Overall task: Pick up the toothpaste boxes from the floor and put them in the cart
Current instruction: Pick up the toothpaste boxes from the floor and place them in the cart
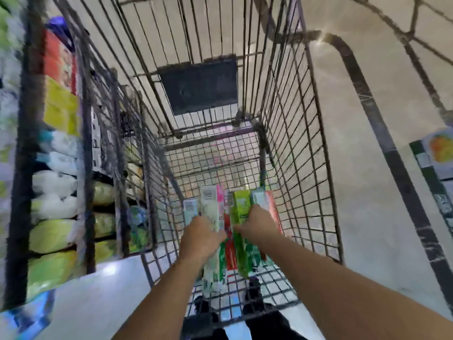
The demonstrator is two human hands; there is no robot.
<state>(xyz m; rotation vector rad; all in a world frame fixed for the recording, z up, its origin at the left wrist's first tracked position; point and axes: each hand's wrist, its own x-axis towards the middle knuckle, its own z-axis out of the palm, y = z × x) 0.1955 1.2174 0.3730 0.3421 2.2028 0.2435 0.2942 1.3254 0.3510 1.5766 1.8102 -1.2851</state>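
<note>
Wire cart [301, 153] fills the view from above, its basket deep and its mesh floor open. Stocked shelves [56, 168] stand at nine o'clock of it, blurred; bare floor [367, 119] at three o'clock. A dark panel [199, 87] hangs on the cart's far wall at twelve o'clock.

Toothpaste boxes [239, 217] are inside the basket, near its floor at six o'clock, bunched lengthwise side by side: white, pink, red, green. Whether they rest on the mesh cannot be told.

Left hand [199, 238] grips the white boxes, fingers curled round their near half. Right hand [259, 225] grips the green ones likewise.

Judgement: the cartons are light, stiff but crushable, glossy and prone to slide against each other. Best held across the long sides, several squeezed together.
</note>
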